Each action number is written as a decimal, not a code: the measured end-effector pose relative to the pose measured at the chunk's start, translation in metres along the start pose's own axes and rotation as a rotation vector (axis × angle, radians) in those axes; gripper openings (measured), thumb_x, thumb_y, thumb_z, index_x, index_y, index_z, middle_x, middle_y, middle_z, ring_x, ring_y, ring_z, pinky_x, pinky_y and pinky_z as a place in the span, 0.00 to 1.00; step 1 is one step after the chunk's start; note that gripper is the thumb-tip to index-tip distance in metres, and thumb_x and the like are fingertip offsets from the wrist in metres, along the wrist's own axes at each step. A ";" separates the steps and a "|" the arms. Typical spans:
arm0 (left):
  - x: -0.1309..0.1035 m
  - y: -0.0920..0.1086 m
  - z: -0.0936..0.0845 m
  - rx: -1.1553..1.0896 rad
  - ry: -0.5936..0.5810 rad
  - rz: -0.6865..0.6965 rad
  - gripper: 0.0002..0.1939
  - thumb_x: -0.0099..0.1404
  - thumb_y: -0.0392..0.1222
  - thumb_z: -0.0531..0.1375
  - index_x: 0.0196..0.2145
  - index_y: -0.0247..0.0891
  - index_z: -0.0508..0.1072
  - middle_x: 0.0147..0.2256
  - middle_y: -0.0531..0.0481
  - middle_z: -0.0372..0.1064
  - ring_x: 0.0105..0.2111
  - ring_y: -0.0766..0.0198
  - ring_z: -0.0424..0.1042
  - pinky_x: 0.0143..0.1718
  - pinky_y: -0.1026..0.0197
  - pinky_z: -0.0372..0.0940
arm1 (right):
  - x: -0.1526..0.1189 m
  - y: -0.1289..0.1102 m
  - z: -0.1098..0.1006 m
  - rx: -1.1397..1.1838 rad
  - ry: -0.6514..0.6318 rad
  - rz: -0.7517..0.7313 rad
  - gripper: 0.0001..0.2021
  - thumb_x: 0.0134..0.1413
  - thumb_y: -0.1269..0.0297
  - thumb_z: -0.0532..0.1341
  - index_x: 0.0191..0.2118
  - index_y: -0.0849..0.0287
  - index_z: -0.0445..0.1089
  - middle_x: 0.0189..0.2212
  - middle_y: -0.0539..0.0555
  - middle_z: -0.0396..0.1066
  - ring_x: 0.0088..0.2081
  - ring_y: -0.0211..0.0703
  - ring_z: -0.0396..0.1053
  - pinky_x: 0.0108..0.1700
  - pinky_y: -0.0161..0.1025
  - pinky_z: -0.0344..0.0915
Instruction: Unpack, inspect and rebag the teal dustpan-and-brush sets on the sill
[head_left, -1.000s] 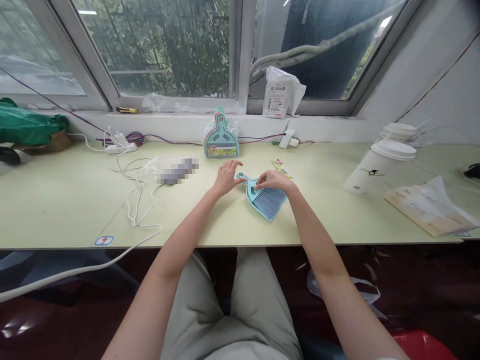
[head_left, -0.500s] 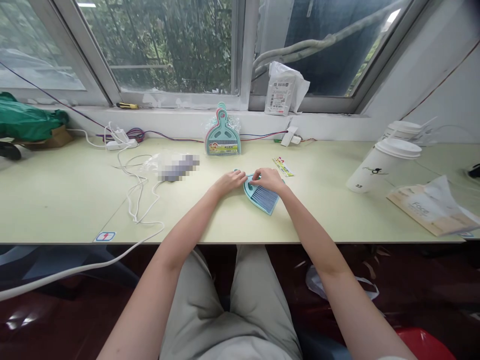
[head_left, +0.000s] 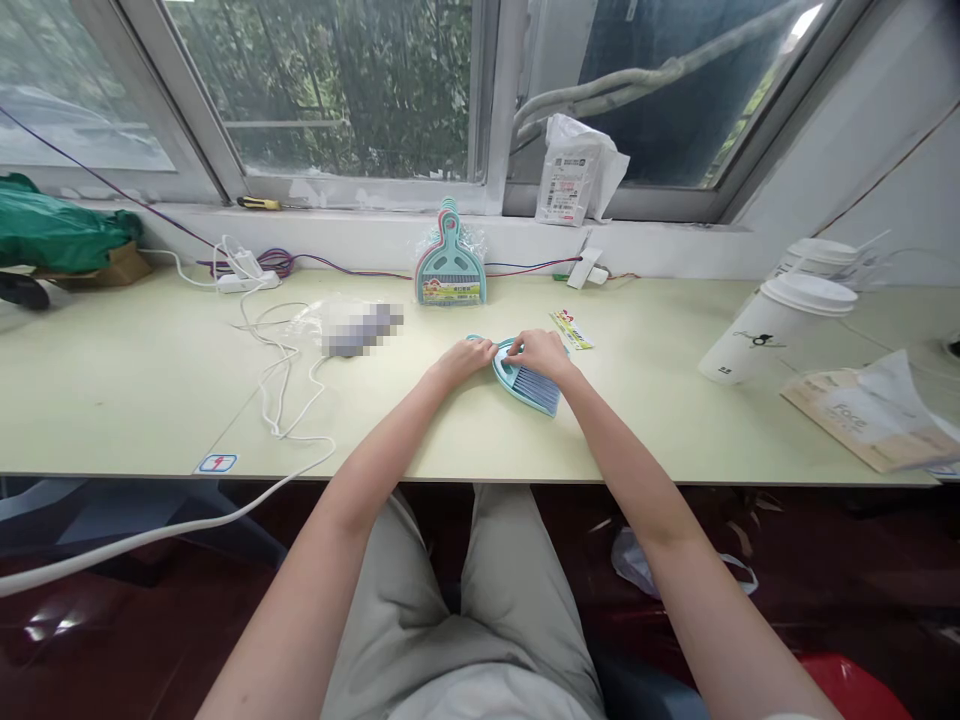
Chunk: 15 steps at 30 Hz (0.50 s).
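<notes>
Lt-blue dustpan [head_left: 508, 393] w/ brush [head_left: 537, 388] on it lies approx. mid-tabletop [head_left: 360, 420], btwn front & back edges, bristles toward front R corner. R hand [head_left: 538, 354]: grip narrow, pinching brush nr its top. L hand [head_left: 466, 360]: grip closed on dustpan's handle end. Printed card [head_left: 571, 330] just beyond R hand. Stacked sets [head_left: 451, 272] upright nr back edge.

"Face" on tissue pack [head_left: 846, 412]
</notes>
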<state>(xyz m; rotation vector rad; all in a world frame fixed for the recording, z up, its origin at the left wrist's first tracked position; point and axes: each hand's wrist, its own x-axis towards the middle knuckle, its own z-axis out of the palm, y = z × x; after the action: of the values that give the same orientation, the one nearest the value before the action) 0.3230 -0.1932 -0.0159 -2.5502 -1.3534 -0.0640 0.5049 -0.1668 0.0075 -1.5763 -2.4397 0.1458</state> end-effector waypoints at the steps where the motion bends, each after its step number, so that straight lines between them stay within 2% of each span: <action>1: -0.001 0.000 0.001 -0.012 0.002 -0.008 0.16 0.66 0.25 0.45 0.43 0.31 0.70 0.42 0.35 0.69 0.42 0.53 0.69 0.37 0.57 0.60 | -0.001 -0.001 0.000 -0.019 0.004 -0.005 0.09 0.51 0.56 0.65 0.35 0.54 0.79 0.38 0.55 0.77 0.45 0.50 0.70 0.52 0.44 0.55; 4: -0.004 -0.001 0.003 -0.150 0.091 -0.024 0.15 0.66 0.27 0.47 0.43 0.33 0.71 0.45 0.35 0.69 0.47 0.52 0.68 0.43 0.55 0.63 | -0.002 -0.002 0.004 -0.062 0.024 -0.022 0.11 0.52 0.56 0.63 0.37 0.55 0.79 0.39 0.57 0.77 0.47 0.52 0.69 0.53 0.46 0.55; 7: -0.004 -0.001 0.002 -0.397 0.392 -0.143 0.18 0.65 0.30 0.52 0.52 0.37 0.68 0.57 0.37 0.62 0.59 0.51 0.60 0.58 0.49 0.56 | 0.000 -0.001 0.008 0.026 0.086 0.015 0.11 0.53 0.55 0.63 0.38 0.54 0.78 0.42 0.55 0.77 0.46 0.50 0.70 0.51 0.43 0.58; 9: -0.001 0.001 -0.001 -0.667 0.605 -0.312 0.25 0.64 0.35 0.56 0.59 0.40 0.62 0.62 0.38 0.55 0.64 0.51 0.54 0.62 0.47 0.51 | 0.003 0.000 0.011 0.142 0.195 0.084 0.12 0.54 0.54 0.62 0.40 0.53 0.78 0.44 0.54 0.76 0.46 0.48 0.71 0.49 0.41 0.61; 10: 0.002 0.003 -0.003 -0.858 0.644 -0.389 0.27 0.65 0.38 0.57 0.61 0.41 0.59 0.63 0.38 0.55 0.63 0.51 0.55 0.62 0.47 0.52 | 0.004 0.000 0.012 0.199 0.262 0.118 0.13 0.55 0.54 0.61 0.41 0.53 0.77 0.45 0.54 0.75 0.45 0.48 0.71 0.48 0.40 0.62; 11: 0.005 0.006 -0.003 -1.076 0.621 -0.438 0.28 0.65 0.42 0.57 0.61 0.41 0.57 0.61 0.38 0.57 0.61 0.52 0.59 0.60 0.47 0.55 | 0.005 0.000 0.013 0.251 0.330 0.142 0.14 0.57 0.54 0.60 0.42 0.54 0.77 0.46 0.55 0.74 0.45 0.47 0.71 0.48 0.39 0.63; 12: 0.008 0.009 -0.004 -1.298 0.542 -0.455 0.28 0.65 0.45 0.57 0.61 0.41 0.58 0.59 0.38 0.61 0.57 0.52 0.65 0.58 0.48 0.58 | 0.005 -0.001 0.014 0.295 0.388 0.151 0.15 0.58 0.54 0.58 0.43 0.55 0.76 0.47 0.56 0.74 0.45 0.46 0.71 0.48 0.38 0.63; 15: 0.014 0.016 0.001 -1.768 0.225 -0.393 0.24 0.62 0.50 0.59 0.54 0.41 0.64 0.46 0.43 0.71 0.44 0.56 0.75 0.51 0.51 0.65 | 0.007 -0.003 0.017 0.383 0.442 0.090 0.17 0.61 0.55 0.55 0.46 0.58 0.75 0.48 0.57 0.73 0.42 0.44 0.71 0.48 0.36 0.63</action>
<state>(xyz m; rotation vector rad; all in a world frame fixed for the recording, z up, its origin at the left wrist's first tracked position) 0.3447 -0.1901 -0.0180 -2.8525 -2.0914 -2.4652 0.4955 -0.1608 -0.0070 -1.3732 -1.8747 0.2355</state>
